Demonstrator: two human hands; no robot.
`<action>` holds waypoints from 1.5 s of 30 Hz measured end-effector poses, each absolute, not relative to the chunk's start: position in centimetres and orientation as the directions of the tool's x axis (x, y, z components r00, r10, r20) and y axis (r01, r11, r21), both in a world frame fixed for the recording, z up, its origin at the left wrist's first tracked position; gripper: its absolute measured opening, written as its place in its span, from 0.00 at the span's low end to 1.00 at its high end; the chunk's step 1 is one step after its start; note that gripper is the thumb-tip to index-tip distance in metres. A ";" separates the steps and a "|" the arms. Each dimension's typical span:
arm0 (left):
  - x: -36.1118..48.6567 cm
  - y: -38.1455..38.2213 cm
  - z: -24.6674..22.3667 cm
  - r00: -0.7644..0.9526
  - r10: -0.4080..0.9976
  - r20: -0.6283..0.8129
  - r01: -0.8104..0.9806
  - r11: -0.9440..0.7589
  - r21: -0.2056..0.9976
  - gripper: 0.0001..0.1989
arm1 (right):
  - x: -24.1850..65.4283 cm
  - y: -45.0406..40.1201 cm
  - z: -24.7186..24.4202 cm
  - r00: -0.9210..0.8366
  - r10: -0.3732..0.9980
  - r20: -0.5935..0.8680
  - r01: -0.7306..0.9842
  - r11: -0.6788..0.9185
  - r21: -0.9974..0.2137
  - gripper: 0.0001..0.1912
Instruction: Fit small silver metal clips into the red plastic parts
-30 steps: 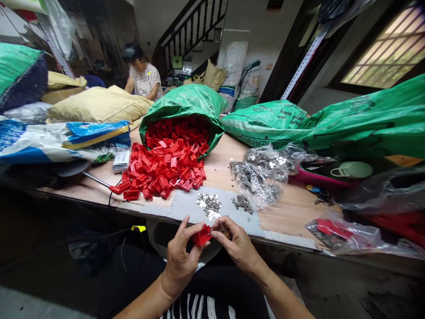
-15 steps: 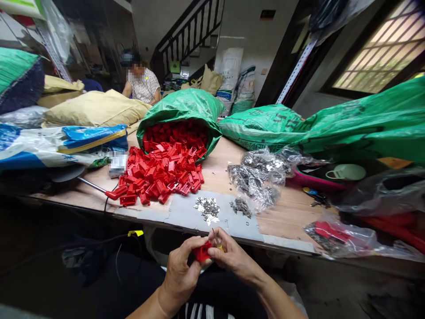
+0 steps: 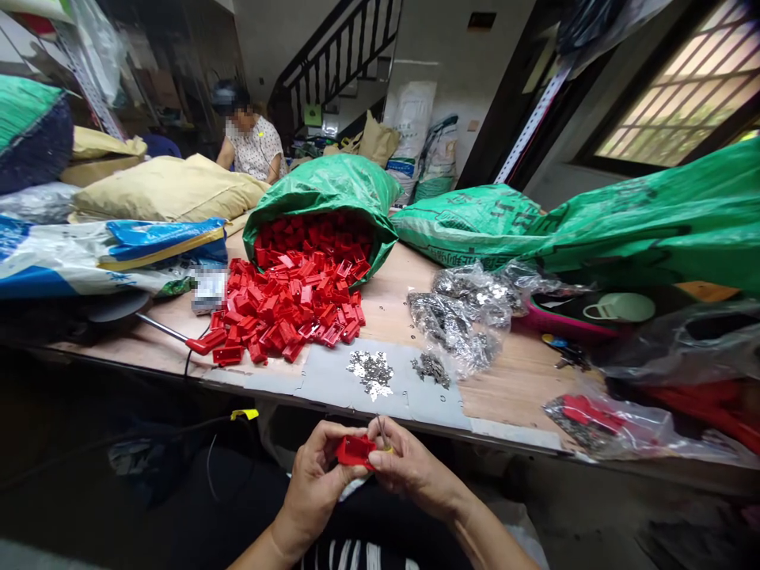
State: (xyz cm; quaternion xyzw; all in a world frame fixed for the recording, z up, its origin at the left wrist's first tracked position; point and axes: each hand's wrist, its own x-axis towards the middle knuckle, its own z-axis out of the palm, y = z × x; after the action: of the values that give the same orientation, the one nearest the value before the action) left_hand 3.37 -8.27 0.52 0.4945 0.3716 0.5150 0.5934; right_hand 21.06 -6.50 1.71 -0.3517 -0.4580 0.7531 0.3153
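Observation:
My left hand [image 3: 317, 471] is closed around one end of a red plastic housing [image 3: 355, 450], its hollow side showing. My right hand [image 3: 407, 463] pinches the other end of that housing and also holds a thin metal tool with a yellow handle [image 3: 387, 448], its tip pointing up. Both hands are in front of the table edge, above my lap. Straight ahead on a grey mat [image 3: 324, 380] lie a pile of shiny flat metal pieces [image 3: 372, 374] and a smaller heap of dark metal parts [image 3: 431, 369].
Loose red housings [image 3: 285, 305] spill from a green sack [image 3: 332, 178]. Clear bags of metal parts [image 3: 454, 332] and a pink tray with a cup [image 3: 617, 306] are on the right. A person [image 3: 255, 146] sits behind the table. Sacks [image 3: 172, 190] line the left.
The red housing has been turned so its hollow side shows, and my left hand has shifted slightly left. The metal tool stays in my right hand.

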 end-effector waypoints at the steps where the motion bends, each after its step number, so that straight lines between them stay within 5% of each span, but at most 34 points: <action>1: 3.4 -8.2 0.4 0.170 0.985 0.041 -0.279 0.008 0.960 0.13 | 21.1 -6.1 2.0 -0.528 0.816 -0.235 -0.083 -0.325 -0.942 0.19; 4: 3.3 -8.0 0.1 0.100 0.995 -0.008 -0.326 0.040 0.945 0.14 | 21.6 -4.4 2.9 -0.336 0.935 -0.114 0.290 -0.012 -0.957 0.12; 8: 3.0 -7.7 0.2 0.043 0.999 -0.018 -0.312 0.030 0.950 0.14 | 22.3 -2.2 3.1 -0.200 0.974 0.109 0.742 0.223 -0.632 0.04; 18: 2.9 -7.4 0.5 0.010 1.000 -0.008 -0.256 0.010 0.967 0.15 | 19.9 -0.8 2.2 -0.121 0.985 0.120 0.949 0.150 -0.277 0.03; 23: 2.9 -7.3 0.4 0.000 1.000 -0.007 -0.248 0.006 0.969 0.15 | 19.5 -0.6 2.2 -0.123 0.986 0.111 0.929 0.154 -0.337 0.00; 37: 3.4 -6.2 0.1 -0.034 0.988 -0.148 -0.462 0.116 0.879 0.20 | 22.0 0.7 1.9 -0.115 0.990 0.082 0.660 0.138 -0.739 0.06; 45: 3.4 -6.1 0.1 -0.045 0.986 -0.160 -0.470 0.120 0.874 0.21 | 22.3 0.6 2.3 -0.168 0.979 0.111 0.724 0.199 -0.660 0.09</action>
State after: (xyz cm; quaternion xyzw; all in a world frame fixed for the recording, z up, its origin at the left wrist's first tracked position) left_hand 3.41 -6.14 0.08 0.3069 0.4205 0.5880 0.6190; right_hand 22.27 0.58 2.25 -0.5863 -0.7263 0.2379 0.2685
